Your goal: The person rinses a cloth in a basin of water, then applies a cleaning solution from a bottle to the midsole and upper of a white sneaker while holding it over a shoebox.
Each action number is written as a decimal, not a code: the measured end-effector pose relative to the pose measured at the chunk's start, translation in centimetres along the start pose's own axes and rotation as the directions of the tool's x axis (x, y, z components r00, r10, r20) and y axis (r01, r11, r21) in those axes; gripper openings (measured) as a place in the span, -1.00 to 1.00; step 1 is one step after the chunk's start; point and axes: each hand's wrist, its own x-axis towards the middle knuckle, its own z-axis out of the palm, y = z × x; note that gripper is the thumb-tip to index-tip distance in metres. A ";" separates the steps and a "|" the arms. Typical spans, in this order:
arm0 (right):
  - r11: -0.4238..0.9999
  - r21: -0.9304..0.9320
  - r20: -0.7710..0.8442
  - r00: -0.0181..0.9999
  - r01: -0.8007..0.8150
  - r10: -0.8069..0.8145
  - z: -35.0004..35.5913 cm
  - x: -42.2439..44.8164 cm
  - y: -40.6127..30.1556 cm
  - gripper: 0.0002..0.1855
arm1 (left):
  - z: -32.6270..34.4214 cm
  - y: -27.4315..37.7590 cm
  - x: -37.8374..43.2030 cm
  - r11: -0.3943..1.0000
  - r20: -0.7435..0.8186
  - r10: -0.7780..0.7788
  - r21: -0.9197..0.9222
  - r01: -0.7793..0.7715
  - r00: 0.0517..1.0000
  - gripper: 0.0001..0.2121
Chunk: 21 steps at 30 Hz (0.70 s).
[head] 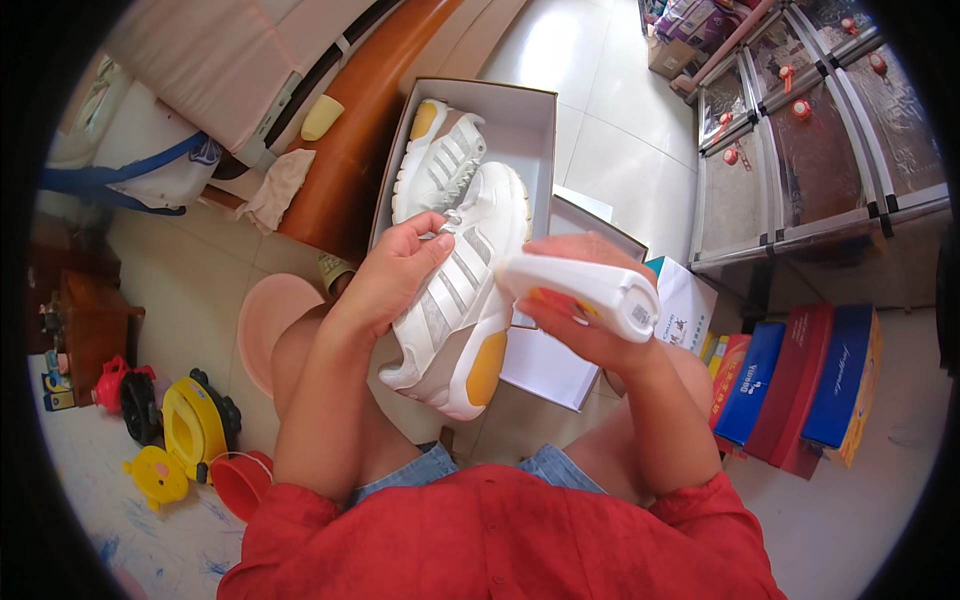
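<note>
My left hand [401, 266] grips a white sneaker [457, 292] by its laces and upper. The shoe has grey stripes and a mustard-yellow heel patch, and its side faces up. A white plastic bottle [600, 296] with a red and yellow label lies in my right hand [581, 311]. The bottle's far end is blurred and meets the edge of the sneaker's sole. Beyond my hands, the matching sneaker [435, 161] rests in an open shoebox [525, 124]. The toe of the held shoe is above that box.
Right of the shoebox lies a box lid [547, 367]. Several flat boxes [787, 382] and a white paper bag [682, 300] stand to the right, below a clear-door cabinet [810, 150]. At left are a pink basin [277, 322], a red bucket [240, 484] and a yellow toy [191, 424].
</note>
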 end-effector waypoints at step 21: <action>0.999 -0.021 -0.160 0.986 -0.049 0.045 -0.2 -0.2 -0.1 -0.61 | 0.7 0.6 -0.7 0.999 0.097 0.015 0.042 -0.019 0.995 -0.86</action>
